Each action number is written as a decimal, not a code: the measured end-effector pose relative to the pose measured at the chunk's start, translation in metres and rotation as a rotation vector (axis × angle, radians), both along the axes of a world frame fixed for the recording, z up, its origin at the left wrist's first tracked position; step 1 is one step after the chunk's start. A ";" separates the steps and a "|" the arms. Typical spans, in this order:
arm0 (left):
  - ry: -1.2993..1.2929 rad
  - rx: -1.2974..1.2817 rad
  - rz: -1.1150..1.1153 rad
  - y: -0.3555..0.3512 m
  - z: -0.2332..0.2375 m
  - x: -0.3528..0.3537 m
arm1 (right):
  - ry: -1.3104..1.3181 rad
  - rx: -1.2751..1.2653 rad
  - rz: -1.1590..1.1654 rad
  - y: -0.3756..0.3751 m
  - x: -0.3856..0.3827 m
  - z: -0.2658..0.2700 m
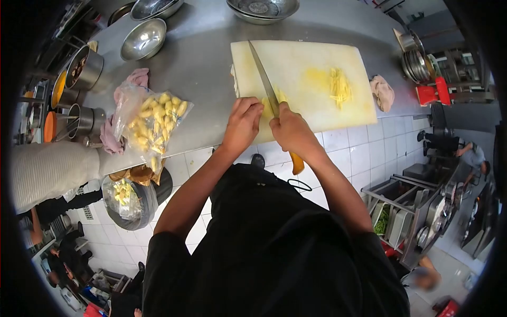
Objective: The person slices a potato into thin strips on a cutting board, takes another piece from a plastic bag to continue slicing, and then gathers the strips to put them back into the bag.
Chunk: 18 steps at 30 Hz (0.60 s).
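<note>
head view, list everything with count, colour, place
steel table: 1, grey, ahead
cutting board: 1, white, on table
kitchen knife: 1, silver blade, orange handle, over board
yellow strips: many, pale yellow, on board
plastic bag: 1, clear, left of board
vegetable pieces: many, yellow, inside bag
cloths: at least 2, pink, left and right of board
bowls: several, silver, far side of table
pots: several, silver, at left
bin: 1, dark, floor at left
floor tiles: many, white, below
metal rack: 1, grey, lower right
other people: several, mostly dark clothes, edges
left hand: 1, bare, beside blade
right hand: 1, bare, gripping knife
</note>
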<state>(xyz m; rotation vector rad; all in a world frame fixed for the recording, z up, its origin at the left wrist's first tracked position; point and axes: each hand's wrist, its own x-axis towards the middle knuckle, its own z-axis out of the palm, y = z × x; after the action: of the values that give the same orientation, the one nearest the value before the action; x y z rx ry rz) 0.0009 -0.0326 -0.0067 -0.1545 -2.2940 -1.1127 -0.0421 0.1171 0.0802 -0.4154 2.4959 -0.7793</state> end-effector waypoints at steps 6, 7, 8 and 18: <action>0.018 0.006 0.016 0.001 0.002 -0.002 | 0.205 -0.032 0.044 -0.002 -0.001 -0.031; 0.023 0.005 0.013 0.001 0.004 0.000 | 0.066 -0.026 0.008 -0.006 -0.003 -0.012; 0.020 0.004 0.010 0.001 0.003 0.001 | -0.066 -0.019 -0.027 -0.008 -0.004 0.003; 0.016 0.018 0.039 0.005 0.001 0.001 | -0.053 -0.026 -0.014 -0.004 0.000 0.005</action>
<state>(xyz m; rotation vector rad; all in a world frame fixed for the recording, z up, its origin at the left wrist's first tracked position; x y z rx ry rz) 0.0015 -0.0274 -0.0056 -0.1106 -2.2627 -1.1085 -0.0425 0.1132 0.0855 -0.3815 2.4441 -0.8191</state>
